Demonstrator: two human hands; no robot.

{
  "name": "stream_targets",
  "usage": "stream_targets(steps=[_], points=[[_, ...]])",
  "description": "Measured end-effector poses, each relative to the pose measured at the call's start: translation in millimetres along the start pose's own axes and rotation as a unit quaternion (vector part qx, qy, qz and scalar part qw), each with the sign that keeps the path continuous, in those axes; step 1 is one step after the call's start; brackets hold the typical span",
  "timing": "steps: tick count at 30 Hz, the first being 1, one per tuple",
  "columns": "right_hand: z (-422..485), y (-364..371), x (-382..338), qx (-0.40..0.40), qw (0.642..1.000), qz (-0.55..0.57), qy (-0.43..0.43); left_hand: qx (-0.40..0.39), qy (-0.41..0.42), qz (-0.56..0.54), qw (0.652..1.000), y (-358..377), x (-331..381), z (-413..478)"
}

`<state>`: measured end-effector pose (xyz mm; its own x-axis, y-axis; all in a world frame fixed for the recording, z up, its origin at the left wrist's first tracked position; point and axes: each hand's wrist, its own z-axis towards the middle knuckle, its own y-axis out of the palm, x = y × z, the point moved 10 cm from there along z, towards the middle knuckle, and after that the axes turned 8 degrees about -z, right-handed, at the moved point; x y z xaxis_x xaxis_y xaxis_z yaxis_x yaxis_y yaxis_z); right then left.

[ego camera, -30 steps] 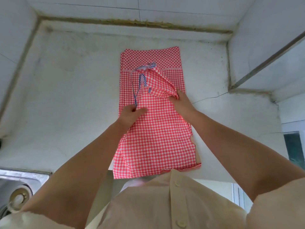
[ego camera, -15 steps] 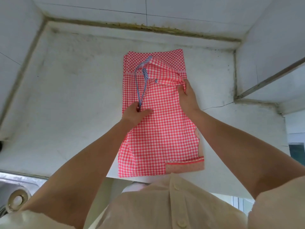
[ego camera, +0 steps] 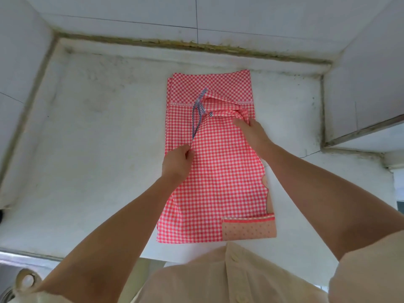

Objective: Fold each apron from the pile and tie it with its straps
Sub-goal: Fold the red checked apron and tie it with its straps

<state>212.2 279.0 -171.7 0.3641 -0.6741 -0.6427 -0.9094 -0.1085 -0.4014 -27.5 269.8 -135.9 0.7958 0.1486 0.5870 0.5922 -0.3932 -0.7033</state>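
Head view: left grip [ego camera: 178,158] pinches striped strap [ego camera: 195,127], right grip [ego camera: 251,130] holds bunched flap [ego camera: 223,106] of apron [ego camera: 218,182] on worktop [ego camera: 98,127]. Risk: hard pull on strap drags flap loose, fold opens.

Soft, even daylight lit the scene, brightest on the white counter [ego camera: 87,149], and shadows were faint. The apron [ego camera: 220,182] checks looked fairly sharp, the near shirt [ego camera: 218,281] softer. Wide-angle distortion bent the walls [ego camera: 21,51] at the left and right edges.
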Motion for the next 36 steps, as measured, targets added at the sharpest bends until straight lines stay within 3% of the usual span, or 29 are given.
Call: stream_targets(steps=[3,5,8,13,17,21,25,27,33,36], points=[[-7,-1,2,-0.018,0.997,-0.067,-0.045,0.048,-0.003,-0.012,0.999,-6,-1,-3],[-5,-7,-2,0.012,0.988,-0.125,-0.087,0.074,-0.012,-0.034,0.997,-12,1,-6],[-14,-14,-22,0.059,0.984,-0.101,-0.135,0.088,-0.021,-0.091,0.992,-16,7,-6],[2,-20,-8,0.12,0.991,-0.039,-0.038,0.042,-0.065,-0.139,0.987,-10,8,15],[16,-19,-11,0.093,0.988,-0.123,0.012,0.007,-0.153,-0.184,0.971,-1,-8,35],[25,-21,-8,0.098,0.981,-0.164,0.03,0.013,-0.127,-0.188,0.974,-2,-2,49],[25,-25,-10,0.114,0.992,-0.031,-0.033,0.056,-0.062,-0.258,0.962,-15,12,47],[23,-32,-9,0.124,0.992,0.018,-0.034,0.085,-0.026,-0.25,0.964,-24,22,44],[25,-31,-8,0.107,0.991,-0.072,0.018,0.067,-0.057,-0.147,0.985,-18,8,49],[9,-34,-11,0.113,0.989,-0.097,0.019,0.103,-0.049,-0.116,0.987,-26,3,42]])
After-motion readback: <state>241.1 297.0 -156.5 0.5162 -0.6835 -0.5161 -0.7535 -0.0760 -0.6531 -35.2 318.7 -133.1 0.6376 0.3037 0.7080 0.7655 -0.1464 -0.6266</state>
